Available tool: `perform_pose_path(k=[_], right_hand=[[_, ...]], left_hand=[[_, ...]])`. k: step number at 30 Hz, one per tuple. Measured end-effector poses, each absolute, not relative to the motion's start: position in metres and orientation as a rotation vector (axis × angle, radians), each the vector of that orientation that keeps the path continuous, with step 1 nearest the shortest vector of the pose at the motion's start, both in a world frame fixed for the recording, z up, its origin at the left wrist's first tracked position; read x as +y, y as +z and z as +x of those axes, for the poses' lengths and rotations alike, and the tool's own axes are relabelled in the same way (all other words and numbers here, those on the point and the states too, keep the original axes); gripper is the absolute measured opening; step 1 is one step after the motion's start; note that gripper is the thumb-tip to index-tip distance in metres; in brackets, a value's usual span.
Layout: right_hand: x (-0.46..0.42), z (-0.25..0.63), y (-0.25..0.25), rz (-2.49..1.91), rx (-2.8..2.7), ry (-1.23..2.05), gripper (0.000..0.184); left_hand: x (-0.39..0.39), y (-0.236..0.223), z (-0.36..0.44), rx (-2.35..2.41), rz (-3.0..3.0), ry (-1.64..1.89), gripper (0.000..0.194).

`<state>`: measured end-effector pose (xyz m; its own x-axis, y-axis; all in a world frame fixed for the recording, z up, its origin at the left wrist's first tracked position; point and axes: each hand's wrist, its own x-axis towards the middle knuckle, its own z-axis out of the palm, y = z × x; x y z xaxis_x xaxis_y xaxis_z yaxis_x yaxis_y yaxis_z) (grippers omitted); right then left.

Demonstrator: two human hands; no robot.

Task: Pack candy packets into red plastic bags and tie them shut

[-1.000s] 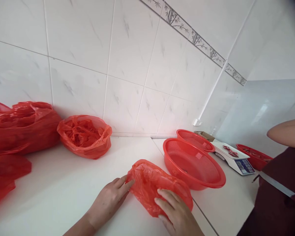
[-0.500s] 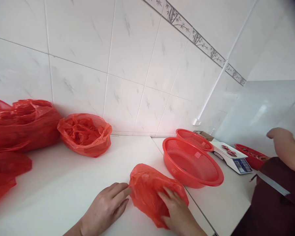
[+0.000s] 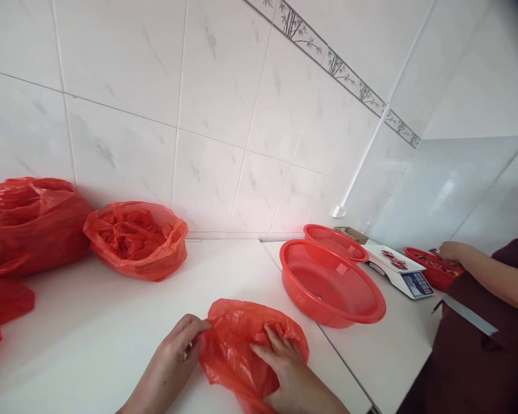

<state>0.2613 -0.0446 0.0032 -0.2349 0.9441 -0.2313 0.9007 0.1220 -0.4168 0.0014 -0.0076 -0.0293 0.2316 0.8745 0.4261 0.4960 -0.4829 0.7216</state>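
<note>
One crumpled, thin red plastic bag point(image 3: 231, 345) lies on the smooth white tabletop point(image 3: 90, 339). Left hand point(image 3: 175, 353): fingertips pinching its left edge. Right hand point(image 3: 287, 368): fingers spread, bag directly beneath them.

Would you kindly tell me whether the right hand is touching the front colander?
No, the right hand touches the nearest red bag instead.

The bottom edge cuts off the crumpled thin red plastic bag point(image 3: 231, 351), and your right hand point(image 3: 287, 365) hides part of it. At far left, the edge crops a bulging red plastic bag point(image 3: 34, 238). At right, you cannot identify the tiny red packets point(image 3: 394, 260) on the white electronic scale point(image 3: 392, 279); the maroon-clad co-worker point(image 3: 466, 351) is cropped.
</note>
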Motion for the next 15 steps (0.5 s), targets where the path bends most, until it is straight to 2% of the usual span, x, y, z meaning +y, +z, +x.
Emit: perform_pose_path(k=[2, 4, 6, 10, 15], right_hand=[[-0.048, 0.267, 0.01, -1.766, -2.231, 0.681, 0.068], [-0.049, 0.278, 0.021, -1.599, -2.121, 0.491, 0.041], [-0.043, 0.295, 0.039, -1.486, -1.949, 0.272, 0.029], [-0.008, 0.343, 0.083, -1.645, -1.708, 0.078, 0.025], [0.044, 0.387, 0.11, -1.887, -1.757, 0.205, 0.05]], left_hand=[[-0.005, -0.035, 0.001, 1.183, 2.142, 1.15, 0.034], [-0.003, -0.039, 0.001, 1.164, 2.151, 1.134, 0.04], [0.0, -0.041, 0.0, 1.191, 2.126, 1.138, 0.041], [0.005, -0.042, -0.002, 1.302, 2.06, 1.203, 0.04], [0.009, -0.042, -0.005, 1.39, 2.0, 1.272, 0.038]])
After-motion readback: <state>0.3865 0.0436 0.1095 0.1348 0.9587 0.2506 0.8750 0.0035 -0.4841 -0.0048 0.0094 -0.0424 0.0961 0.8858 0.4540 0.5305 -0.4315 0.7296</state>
